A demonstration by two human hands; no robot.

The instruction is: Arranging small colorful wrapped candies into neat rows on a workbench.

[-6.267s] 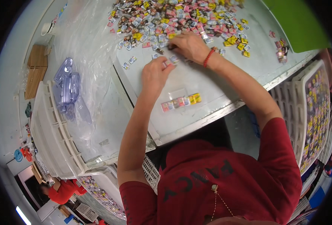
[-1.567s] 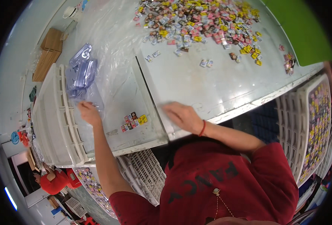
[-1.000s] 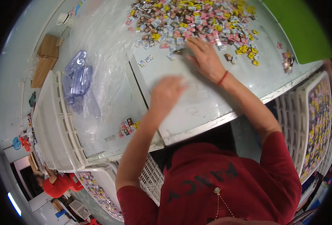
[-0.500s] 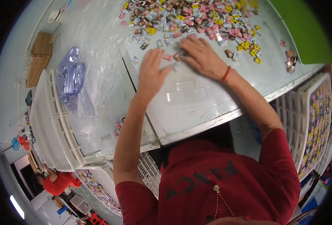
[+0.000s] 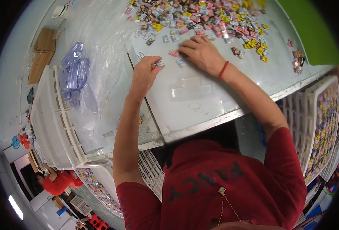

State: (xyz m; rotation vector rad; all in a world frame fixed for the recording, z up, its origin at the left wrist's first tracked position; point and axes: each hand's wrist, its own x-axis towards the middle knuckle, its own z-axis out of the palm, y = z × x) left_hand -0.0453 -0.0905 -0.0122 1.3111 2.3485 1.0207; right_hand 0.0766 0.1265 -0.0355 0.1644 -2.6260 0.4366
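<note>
My left hand (image 5: 144, 74) pinches a small light-blue and white piece (image 5: 159, 63) between thumb and fingertips, just above the table. My right hand (image 5: 204, 55) is palm down at the near edge of a heap of small colourful pieces (image 5: 200, 17). Its fingers are bent and close together, and whatever they hold is hidden. Beside those fingertips lie a pink piece (image 5: 173, 53) and a light-blue piece (image 5: 181, 61). Below my hands is a clear cross-shaped plastic tray (image 5: 192, 88), which looks empty.
Clear plastic shells (image 5: 75, 74) lie on crumpled film at the left, beside a white crate (image 5: 52, 122). At the right, a stacked crate (image 5: 322, 126) holds many pieces. A green panel (image 5: 311, 30) stands at the far right. A person in red (image 5: 58, 182) is at lower left.
My left hand has moved left and closed on a light-blue piece. My right hand's fingers have bent inward, and the brown pieces between my hands are out of sight.
</note>
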